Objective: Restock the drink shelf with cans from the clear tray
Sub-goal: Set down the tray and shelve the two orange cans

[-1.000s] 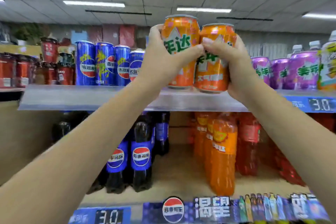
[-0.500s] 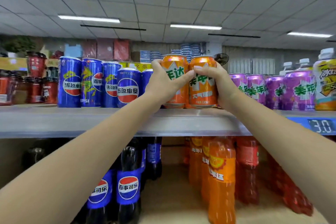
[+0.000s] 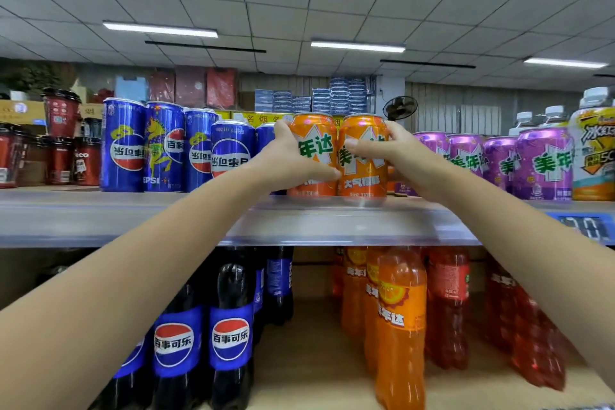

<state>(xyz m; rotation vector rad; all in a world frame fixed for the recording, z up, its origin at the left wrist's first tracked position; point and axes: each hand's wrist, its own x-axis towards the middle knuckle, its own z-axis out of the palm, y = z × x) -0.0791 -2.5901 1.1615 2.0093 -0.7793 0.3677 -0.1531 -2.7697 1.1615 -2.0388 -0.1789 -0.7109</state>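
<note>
Two orange cans stand upright side by side on the upper shelf [image 3: 199,220], touching each other. My left hand [image 3: 293,160] wraps the left orange can [image 3: 316,143] from its left side. My right hand [image 3: 396,156] wraps the right orange can [image 3: 362,183] from its right side. Both cans rest with their bases on the shelf near its front edge, between the blue cans [image 3: 229,150] and the purple cans [image 3: 542,163]. The clear tray is out of view.
Red cups [image 3: 60,143] stand at the shelf's far left and a tall bottle [image 3: 595,150] at the far right. Below are dark cola bottles [image 3: 229,336], orange bottles [image 3: 399,326] and red bottles [image 3: 449,306]. A blue price tag [image 3: 582,226] hangs on the shelf edge.
Both hands moved the two orange cans forward and down from the air onto the upper shelf. The cans now stand on it, farther from me.
</note>
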